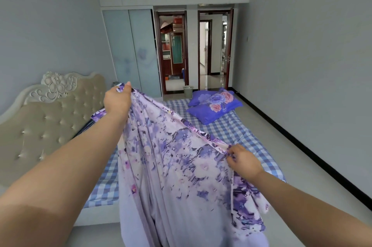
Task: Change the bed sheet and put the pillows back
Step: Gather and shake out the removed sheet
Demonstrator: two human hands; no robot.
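A lilac floral bed sheet (171, 166) hangs in front of me, stretched between both hands above the bed. My left hand (117, 98) grips its upper edge, raised high near the headboard. Lower and to the right, my right hand (242, 161) pinches the same edge. The sheet's loose bulk drops down toward the floor at my feet. The bed (241, 132) carries a blue-and-white checked cover. Two blue floral pillows (215, 105) lie stacked at its far right corner.
A padded beige headboard (50, 114) stands on the left. A sliding-door wardrobe (130, 51) and two open doorways (213, 45) are at the far wall, with a small bucket (188, 91) on the floor. Tiled floor (302, 156) runs along the bed's right side.
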